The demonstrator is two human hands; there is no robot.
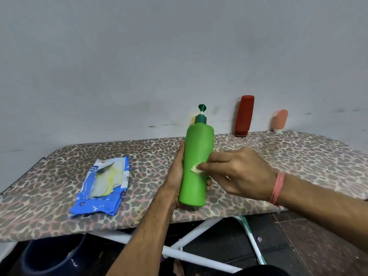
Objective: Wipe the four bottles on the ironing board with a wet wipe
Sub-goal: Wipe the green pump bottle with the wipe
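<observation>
I am holding the green bottle (196,166) in my left hand (175,176), my grip wrapped around its lower half from behind, fingertips showing past its right edge. The bottle is tilting slightly, its base near the front edge of the ironing board (288,156) and its pump top pointing toward the wall. My right hand (237,172) is pinching a small folded wipe (196,168) tight between the fingers and pressing it against the bottle's front. A red bottle (244,116) and a peach bottle (280,121) are standing at the board's far edge against the wall, well apart from my hands. A torn blue wipe pack (103,188) is lying flat to my left.
</observation>
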